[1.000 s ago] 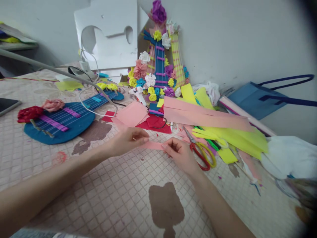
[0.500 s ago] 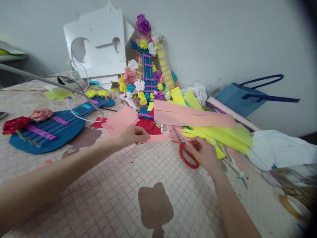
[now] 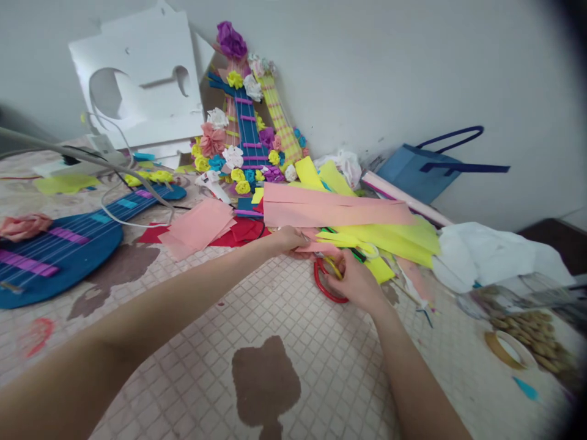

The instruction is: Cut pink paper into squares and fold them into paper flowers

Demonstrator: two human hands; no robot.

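Note:
My left hand (image 3: 291, 239) is closed, its fingertips pinching a narrow pink paper strip (image 3: 316, 247). From there the strip runs right, across the blades and up to the fingers of my right hand (image 3: 356, 280). That hand is closed at the handles of the scissors (image 3: 320, 286), which have a red and a yellow loop; its fingers cover part of the yellow one. Most of the blades are hidden under the strip and my left hand. Just behind lie long pink paper strips (image 3: 334, 208) and yellow paper (image 3: 398, 238). Cut pink squares (image 3: 204, 223) overlap in a stack to the left.
A blue felt guitar (image 3: 82, 244) lies at left below a lamp arm (image 3: 68, 150). Flower-covered guitar shapes (image 3: 250, 131) lean at the wall beside a glue gun (image 3: 213, 185) and white foam board (image 3: 142, 85). Right are a blue bag (image 3: 408, 174), white plastic (image 3: 495, 256) and a tape roll (image 3: 509, 351).
First both hands held the strip's ends; then my right hand moved right, over the scissors. Since then my left hand has brought the strip right, over the blades. The view has swung right.

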